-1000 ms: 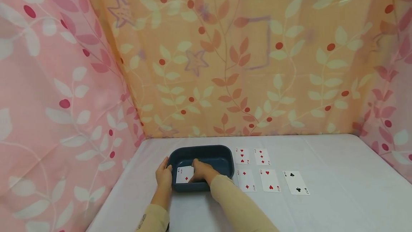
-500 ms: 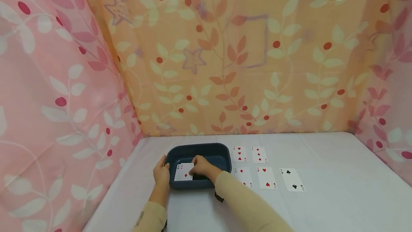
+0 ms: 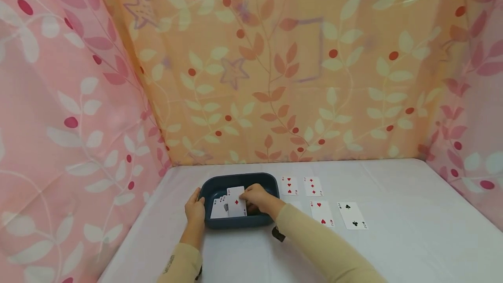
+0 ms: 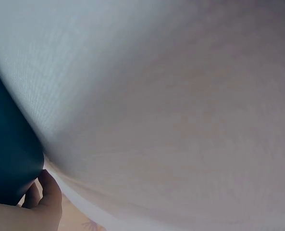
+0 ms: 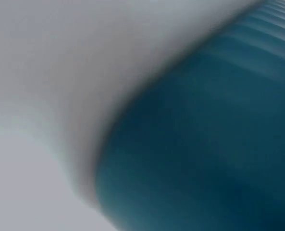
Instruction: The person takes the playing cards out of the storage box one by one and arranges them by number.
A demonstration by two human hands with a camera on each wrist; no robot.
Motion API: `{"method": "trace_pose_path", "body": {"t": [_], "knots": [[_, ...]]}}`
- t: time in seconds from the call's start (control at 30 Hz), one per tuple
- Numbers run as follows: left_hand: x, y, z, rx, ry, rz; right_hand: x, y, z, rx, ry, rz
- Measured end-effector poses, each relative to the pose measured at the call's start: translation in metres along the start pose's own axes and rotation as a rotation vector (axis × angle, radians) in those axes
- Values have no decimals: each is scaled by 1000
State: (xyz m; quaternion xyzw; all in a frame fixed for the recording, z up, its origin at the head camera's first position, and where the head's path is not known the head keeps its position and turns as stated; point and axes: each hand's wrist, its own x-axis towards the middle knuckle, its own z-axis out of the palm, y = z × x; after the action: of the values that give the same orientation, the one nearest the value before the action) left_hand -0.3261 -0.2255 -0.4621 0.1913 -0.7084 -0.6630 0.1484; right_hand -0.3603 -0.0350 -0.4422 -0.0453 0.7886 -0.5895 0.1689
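Note:
A dark blue rectangular tray (image 3: 235, 222) sits on the white table. My left hand (image 3: 195, 210) grips its left wall; in the left wrist view, the thumb and a finger of that hand (image 4: 43, 207) are at the tray's corner. Inside the tray, my right hand (image 3: 260, 198) pinches the right edge of an ace of diamonds (image 3: 232, 208), which is lifted and tilted towards me. Several overlapping playing cards (image 3: 218, 211) lie behind it at the left, partly covered. The right wrist view has only the blurred tray side (image 5: 195, 139), no fingers.
Right of the tray lie face-up cards: a three of hearts (image 3: 289, 185), a three of diamonds (image 3: 313, 186), a two of hearts (image 3: 321, 214) and a two of clubs (image 3: 352, 215). My right sleeve hides most of another card. Patterned cloth walls (image 3: 251, 112) surround the table.
My right hand has drawn the ace of diamonds up and to the right, uncovering the fanned cards beneath. My left hand keeps its hold on the tray. The head view has shifted slightly.

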Motion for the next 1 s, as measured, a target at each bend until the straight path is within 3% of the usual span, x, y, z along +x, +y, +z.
{"method": "trace_pose_path", "body": {"t": [0.3,0.53,0.77,1.0], "knots": [[4,0,0,-14,3,-16,-13,-8,-35,158,82,-85],[5,0,0,21,6,5,-21,-3,-59,145,84,-102],[2,1,-1,-59,9,6,-35,3,-77,144,121,-69],[0,3,0,-55,-3,-3,-51,11,-91,93,113,-44]]}}
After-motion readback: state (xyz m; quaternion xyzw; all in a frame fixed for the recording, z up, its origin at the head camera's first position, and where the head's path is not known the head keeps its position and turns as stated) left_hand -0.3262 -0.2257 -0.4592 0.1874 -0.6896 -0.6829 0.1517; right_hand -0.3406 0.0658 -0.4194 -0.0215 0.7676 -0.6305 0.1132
